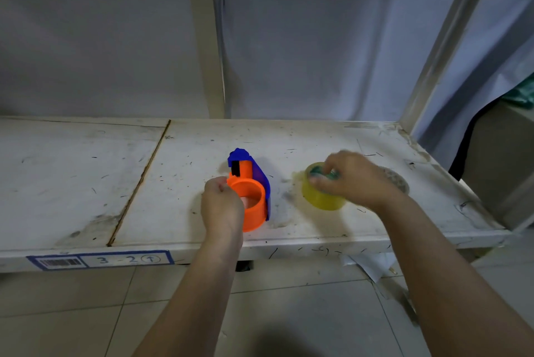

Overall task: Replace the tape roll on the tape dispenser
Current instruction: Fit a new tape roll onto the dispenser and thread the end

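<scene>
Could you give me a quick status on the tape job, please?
Left hand gripping orange-and-blue plastic tape dispenser. Right hand closed on yellow tape roll, on white shelf. Nothing between them.

Both forearms are bare, no sleeves showing; left hand [222,206] and right hand [354,180] seemingly ungloved.

We see a scuffed white shelf [173,189] — on it an orange-and-blue tape dispenser [250,192] at centre, a yellow tape roll [320,197] at its 3 o'clock.
</scene>
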The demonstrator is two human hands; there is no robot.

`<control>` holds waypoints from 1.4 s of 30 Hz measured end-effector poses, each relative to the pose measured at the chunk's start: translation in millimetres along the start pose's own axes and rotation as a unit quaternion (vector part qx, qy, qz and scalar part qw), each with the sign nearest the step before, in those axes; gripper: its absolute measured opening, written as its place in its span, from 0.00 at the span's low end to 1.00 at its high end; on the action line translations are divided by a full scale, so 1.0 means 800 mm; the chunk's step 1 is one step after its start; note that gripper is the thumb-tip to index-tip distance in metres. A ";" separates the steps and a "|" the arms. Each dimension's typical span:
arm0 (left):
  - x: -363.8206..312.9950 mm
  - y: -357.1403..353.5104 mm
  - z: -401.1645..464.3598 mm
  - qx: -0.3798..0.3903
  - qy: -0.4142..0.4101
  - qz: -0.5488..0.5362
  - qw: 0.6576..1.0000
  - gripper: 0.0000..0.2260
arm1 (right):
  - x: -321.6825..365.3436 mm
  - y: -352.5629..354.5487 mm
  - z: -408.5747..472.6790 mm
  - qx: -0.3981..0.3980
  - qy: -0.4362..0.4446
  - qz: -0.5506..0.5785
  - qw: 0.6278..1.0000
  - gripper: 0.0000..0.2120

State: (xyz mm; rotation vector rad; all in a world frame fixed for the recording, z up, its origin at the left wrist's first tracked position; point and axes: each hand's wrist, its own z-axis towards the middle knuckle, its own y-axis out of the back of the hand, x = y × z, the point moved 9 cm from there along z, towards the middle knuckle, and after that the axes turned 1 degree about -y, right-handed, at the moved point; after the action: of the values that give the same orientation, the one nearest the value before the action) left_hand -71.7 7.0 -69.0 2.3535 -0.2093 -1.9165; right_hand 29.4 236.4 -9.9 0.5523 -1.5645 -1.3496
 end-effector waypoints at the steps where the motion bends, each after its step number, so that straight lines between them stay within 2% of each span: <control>1: 0.000 -0.001 0.000 0.002 0.000 0.006 1.000 0.16 | 0.010 -0.023 -0.004 0.066 0.019 -0.063 0.996 0.20; 2: -0.001 -0.001 0.001 0.001 -0.003 0.013 1.000 0.16 | 0.013 -0.041 -0.006 0.100 0.029 -0.133 0.986 0.19; 4: -0.005 -0.001 0.001 0.000 -0.022 0.031 0.999 0.16 | 0.007 -0.058 -0.006 0.101 0.032 -0.214 0.971 0.18; 6: -0.014 0.004 -0.002 -0.010 -0.059 0.048 0.997 0.16 | 0.001 -0.054 -0.001 0.066 0.017 -0.191 0.979 0.18; 8: -0.029 0.008 -0.007 -0.021 -0.107 0.057 0.992 0.16 | -0.001 -0.039 0.003 0.029 -0.001 -0.082 0.996 0.16; 10: -0.040 0.012 -0.011 -0.026 -0.129 0.048 0.990 0.16 | 0.005 -0.022 0.006 0.011 -0.006 0.123 0.992 0.11; 12: -0.037 0.019 -0.006 -0.034 -0.102 0.025 0.994 0.16 | 0.025 -0.013 0.001 0.030 -0.006 0.355 0.934 0.07; 13: -0.030 0.024 -0.001 -0.036 -0.071 0.006 0.997 0.17 | 0.037 -0.012 -0.002 0.047 -0.005 0.430 0.902 0.08; 15: -0.011 0.031 0.007 -0.025 0.009 -0.043 0.999 0.17 | 0.063 -0.012 -0.008 0.066 0.018 0.491 0.868 0.10; 17: 0.000 0.036 0.008 -0.004 0.061 -0.058 0.996 0.16 | 0.091 -0.011 -0.014 0.048 0.068 0.449 0.890 0.08; 21: 0.003 0.040 -0.001 0.012 0.096 -0.098 0.990 0.09 | 0.147 -0.023 -0.033 -0.016 0.189 0.183 0.965 0.10; 23: 0.001 0.036 -0.007 0.032 0.102 -0.130 0.986 0.12 | 0.171 -0.034 -0.045 -0.054 0.246 0.079 0.965 0.13; 26: -0.005 0.029 -0.018 0.068 0.115 -0.189 0.973 0.15 | 0.187 -0.050 -0.055 -0.079 0.287 0.043 0.954 0.13; 30: 0.001 0.027 -0.016 0.087 0.113 -0.202 0.969 0.16 | 0.183 -0.060 -0.051 -0.073 0.269 0.066 0.958 0.14; 34: 0.010 0.016 -0.006 0.135 0.051 -0.042 0.989 0.09 | 0.173 -0.049 -0.040 -0.088 0.219 0.109 0.966 0.12; 36: 0.009 0.001 -0.007 0.184 -0.019 0.046 0.982 0.21 | 0.168 -0.042 -0.035 -0.092 0.197 0.113 0.970 0.11; 39: 0.002 -0.010 -0.007 0.157 -0.135 0.167 0.964 0.35 | 0.165 -0.039 -0.033 -0.088 0.191 0.115 0.971 0.10; 42: -0.003 -0.011 -0.006 0.096 -0.203 0.240 0.944 0.33 | 0.170 -0.047 -0.036 -0.072 0.210 0.111 0.969 0.10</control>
State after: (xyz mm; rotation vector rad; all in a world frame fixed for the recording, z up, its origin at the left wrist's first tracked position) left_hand -67.1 15.7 -66.6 1.7340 -0.9449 -2.1534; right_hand -13.8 100.2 3.1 0.5158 -1.1357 -1.0804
